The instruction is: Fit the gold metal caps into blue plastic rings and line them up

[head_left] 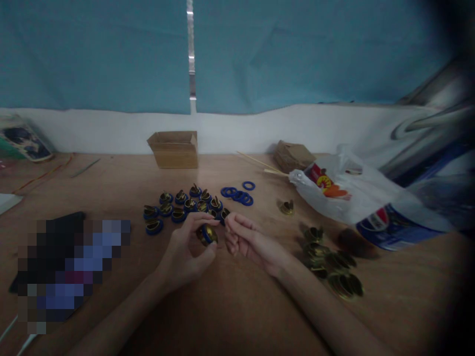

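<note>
Between the thumb and fingers of my left hand (191,247) is a round brass-coloured piece (207,234) with a blue ring around it. My right hand (247,240) is just to its right, fingers curled and pressed together; whatever they may hold is hidden. Beyond my left hand sits a group of brass pieces with blue rings (179,213). Several loose blue rings (237,195) lie behind my right hand. To the right are brass pieces without rings (315,251), and a single one (287,207) stands farther back.
An open cardboard box (176,151) stands near the wall, with a crumpled brown box (294,155) to its right. A plastic bag (345,198) and a Pepsi bottle (397,226) lie at the right. Thin sticks (256,160) reach from the bag. A blurred-out flat object (79,272) lies left.
</note>
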`<state>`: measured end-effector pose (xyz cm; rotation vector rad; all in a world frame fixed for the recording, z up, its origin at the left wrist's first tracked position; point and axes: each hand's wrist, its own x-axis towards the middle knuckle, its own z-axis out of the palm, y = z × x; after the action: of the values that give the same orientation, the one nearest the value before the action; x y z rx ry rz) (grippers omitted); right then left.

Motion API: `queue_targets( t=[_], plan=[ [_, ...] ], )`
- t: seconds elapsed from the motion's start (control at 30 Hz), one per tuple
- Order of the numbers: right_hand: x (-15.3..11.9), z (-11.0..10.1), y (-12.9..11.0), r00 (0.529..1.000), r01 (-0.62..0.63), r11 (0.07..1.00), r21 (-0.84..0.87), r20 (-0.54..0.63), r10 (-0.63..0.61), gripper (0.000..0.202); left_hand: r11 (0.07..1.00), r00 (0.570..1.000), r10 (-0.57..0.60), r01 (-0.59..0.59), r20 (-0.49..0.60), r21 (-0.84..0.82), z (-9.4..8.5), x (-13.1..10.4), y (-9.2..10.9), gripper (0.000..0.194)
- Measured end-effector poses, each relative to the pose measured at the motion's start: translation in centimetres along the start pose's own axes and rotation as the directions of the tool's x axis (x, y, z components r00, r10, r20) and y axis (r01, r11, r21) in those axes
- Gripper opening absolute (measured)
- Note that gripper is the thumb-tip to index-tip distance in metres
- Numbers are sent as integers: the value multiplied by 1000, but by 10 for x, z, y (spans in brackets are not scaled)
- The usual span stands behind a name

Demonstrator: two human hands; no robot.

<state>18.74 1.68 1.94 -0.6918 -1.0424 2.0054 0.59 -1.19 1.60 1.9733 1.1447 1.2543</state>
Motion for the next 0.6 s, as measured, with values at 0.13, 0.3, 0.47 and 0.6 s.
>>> queue_targets(
  t=[0.13, 0.3, 0.47, 0.6],
  plan=[
    [-1, 0, 2, 997, -39, 999, 9, 67, 38, 27, 1000, 1000, -1, 1, 14, -8, 0, -1, -1, 40],
    [0, 2, 7, 995, -83, 996, -32, 61, 85, 25, 1000, 1000, 16, -15, 19, -21, 2, -1, 1, 42],
    [2, 2, 10, 994, -109, 993, -35, 2, 109, 27, 1000, 999, 9, -8, 35, -30, 2, 1, 2, 44],
    [2, 1, 9, 994, -109, 992, -67, 11, 110, 28, 999, 999, 9, -7, 45, -34, 3, 0, 1, 45]
  ],
)
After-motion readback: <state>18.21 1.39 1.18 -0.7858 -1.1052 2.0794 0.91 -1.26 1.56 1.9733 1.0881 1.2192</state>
